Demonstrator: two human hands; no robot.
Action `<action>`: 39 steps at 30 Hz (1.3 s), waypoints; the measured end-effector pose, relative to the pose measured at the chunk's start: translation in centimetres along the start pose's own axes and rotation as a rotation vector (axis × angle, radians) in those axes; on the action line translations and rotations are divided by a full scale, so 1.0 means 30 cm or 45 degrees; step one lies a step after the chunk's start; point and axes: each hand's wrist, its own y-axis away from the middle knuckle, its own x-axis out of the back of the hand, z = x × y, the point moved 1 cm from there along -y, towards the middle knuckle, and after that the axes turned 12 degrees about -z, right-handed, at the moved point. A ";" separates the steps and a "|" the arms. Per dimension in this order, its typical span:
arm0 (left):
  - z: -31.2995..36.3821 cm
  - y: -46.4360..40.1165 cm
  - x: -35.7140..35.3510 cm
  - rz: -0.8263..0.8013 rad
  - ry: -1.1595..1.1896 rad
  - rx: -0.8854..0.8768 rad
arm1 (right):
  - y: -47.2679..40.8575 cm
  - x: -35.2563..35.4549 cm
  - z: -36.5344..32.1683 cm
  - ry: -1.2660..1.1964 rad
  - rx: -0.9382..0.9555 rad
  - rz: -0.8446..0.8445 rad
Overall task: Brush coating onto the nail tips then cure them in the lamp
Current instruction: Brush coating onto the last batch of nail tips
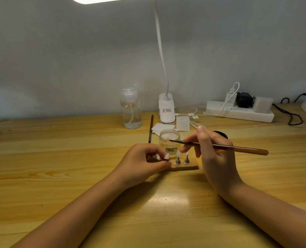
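1. Right hand (214,154), centre right of the frame, fingers curled round a brown brush (220,146); the bristle end points left and sits over the rim of a small clear jar (169,139), the handle end sticks out to the right.
2. Left hand (145,161), just left of centre, fingers curled in, pinching the left end of the wooden holder (186,167); a nail tip (166,156) shows at its fingertips.
3. Two more nail tips (178,154) stand upright on metal pegs on that holder, between the two hands, just in front of the jar.
4. Behind the jar: white pads (160,127), a second brush (150,128) lying along the table, a black lid (223,135) peeking past the right thumb.
5. Further back, a clear pump bottle (131,110) and a white desk lamp (166,109) by the wall; power strip (238,112) upper right with plugs and cables.
6. The wooden table (59,158) lies bare at left and in the foreground between the forearms; a curing lamp is not identifiable, only a white shape at the right edge.
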 end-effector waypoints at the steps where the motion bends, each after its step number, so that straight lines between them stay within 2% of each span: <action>1: 0.001 -0.002 0.000 0.005 0.002 0.000 | 0.000 0.000 0.000 -0.001 0.001 -0.002; 14: 0.007 -0.009 -0.007 0.045 -0.067 -0.082 | 0.004 0.001 -0.004 0.019 0.005 -0.008; 19: 0.015 0.001 -0.011 0.103 -0.173 -0.245 | 0.001 -0.001 -0.004 0.026 0.006 -0.013; 23: 0.029 0.011 -0.003 0.277 -0.143 -0.393 | 0.003 0.008 -0.002 0.024 -0.028 0.020; 30: 0.028 0.025 0.011 0.486 0.072 -0.338 | 0.002 0.015 -0.017 0.007 -0.108 0.051; 39: 0.023 -0.004 0.011 0.497 0.133 -0.288 | -0.031 0.025 -0.023 -0.019 -0.142 0.140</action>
